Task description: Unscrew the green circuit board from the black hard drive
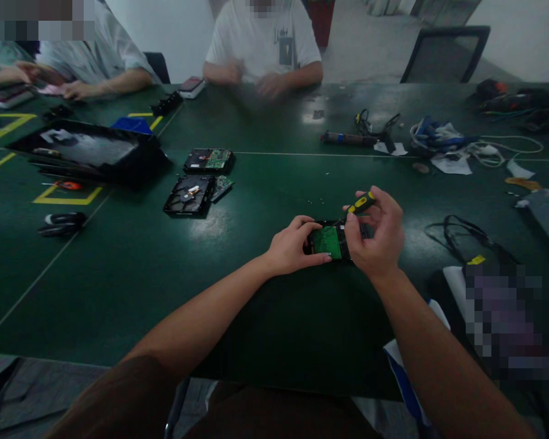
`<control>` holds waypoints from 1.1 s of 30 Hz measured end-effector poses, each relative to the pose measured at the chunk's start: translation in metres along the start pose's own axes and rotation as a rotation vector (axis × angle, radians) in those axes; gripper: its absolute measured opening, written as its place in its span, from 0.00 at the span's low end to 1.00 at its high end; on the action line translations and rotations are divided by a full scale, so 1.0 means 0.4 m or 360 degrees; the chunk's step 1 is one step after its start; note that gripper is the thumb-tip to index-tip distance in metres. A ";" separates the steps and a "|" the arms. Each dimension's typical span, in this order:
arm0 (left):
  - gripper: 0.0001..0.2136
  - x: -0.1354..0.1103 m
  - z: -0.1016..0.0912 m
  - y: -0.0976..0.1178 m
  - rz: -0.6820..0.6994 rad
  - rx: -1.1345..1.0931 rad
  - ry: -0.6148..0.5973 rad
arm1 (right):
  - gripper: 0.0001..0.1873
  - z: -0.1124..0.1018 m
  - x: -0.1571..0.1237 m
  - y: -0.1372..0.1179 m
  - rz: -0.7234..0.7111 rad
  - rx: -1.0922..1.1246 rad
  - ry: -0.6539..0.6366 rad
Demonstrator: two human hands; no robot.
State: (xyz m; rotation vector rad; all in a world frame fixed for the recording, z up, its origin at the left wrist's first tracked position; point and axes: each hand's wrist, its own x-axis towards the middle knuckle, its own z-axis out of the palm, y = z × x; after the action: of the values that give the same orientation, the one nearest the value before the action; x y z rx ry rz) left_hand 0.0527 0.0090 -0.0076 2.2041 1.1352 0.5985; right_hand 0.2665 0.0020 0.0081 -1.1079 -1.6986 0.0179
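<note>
A hard drive with a green circuit board [328, 242] lies on the dark green table in front of me, board side up. My left hand [295, 245] grips its left end, thumb along the near edge and fingers over the far edge. In my right hand [379, 235] is a screwdriver [360, 203] with a yellow and black handle, tilted so its tip points down toward the drive's far edge. Whether the tip touches a screw is too small to tell. Several tiny bits lie just beyond the drive.
Two more hard drives [190, 195] [208, 160] and a loose circuit board [222, 188] lie left of centre. A black tray [91, 152] stands farther left, near an orange screwdriver [68, 185]. Cables [466, 235] and gloves [443, 134] lie at right. People sit across the table.
</note>
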 end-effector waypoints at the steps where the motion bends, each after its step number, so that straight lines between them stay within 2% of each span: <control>1: 0.37 0.000 -0.001 0.001 -0.0001 0.0000 -0.0005 | 0.36 0.002 -0.001 0.002 0.0010 -0.0004 0.0019; 5: 0.36 -0.001 -0.002 0.002 0.0004 0.0008 0.0004 | 0.36 0.005 0.000 0.002 -0.0058 -0.0069 0.0059; 10: 0.36 0.004 -0.003 -0.001 0.0040 -0.0075 -0.0009 | 0.29 -0.006 0.011 -0.015 -0.0092 -0.0007 0.0117; 14: 0.32 0.011 -0.001 -0.007 0.0042 -0.0163 0.0000 | 0.25 -0.014 0.020 -0.027 -0.0101 -0.0082 0.0086; 24: 0.31 0.011 -0.001 -0.009 0.0030 -0.0212 0.0011 | 0.31 -0.004 0.010 -0.018 -0.0052 0.0005 0.0039; 30: 0.31 0.013 0.007 -0.020 0.0061 -0.0194 0.0043 | 0.31 -0.010 0.014 -0.015 -0.0017 -0.0013 0.0055; 33: 0.31 0.015 0.008 -0.022 0.0058 -0.0195 0.0043 | 0.27 -0.017 0.018 -0.025 -0.0031 -0.0021 0.0059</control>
State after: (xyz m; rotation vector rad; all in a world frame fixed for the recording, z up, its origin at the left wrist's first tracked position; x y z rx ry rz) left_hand 0.0529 0.0171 -0.0150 2.1221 1.0459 0.6969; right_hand 0.2651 -0.0021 0.0215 -1.0954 -1.6787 -0.0260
